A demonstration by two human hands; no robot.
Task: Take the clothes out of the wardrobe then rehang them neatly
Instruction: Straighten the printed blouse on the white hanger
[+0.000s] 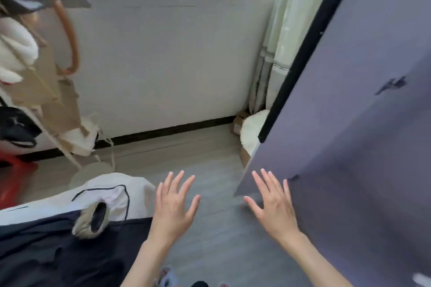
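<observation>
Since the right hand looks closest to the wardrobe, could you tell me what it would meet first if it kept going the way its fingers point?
Probably the grey fabric wardrobe: the right hand points up toward its lower corner, though depth is unclear.

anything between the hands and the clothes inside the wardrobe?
Yes. The wardrobe shows only its purple fabric cover, hanging closed on the right; no clothes inside are visible. The right hand is open at the cover's lower edge, and the left hand is open over the floor. The cover must be moved aside first.
</observation>
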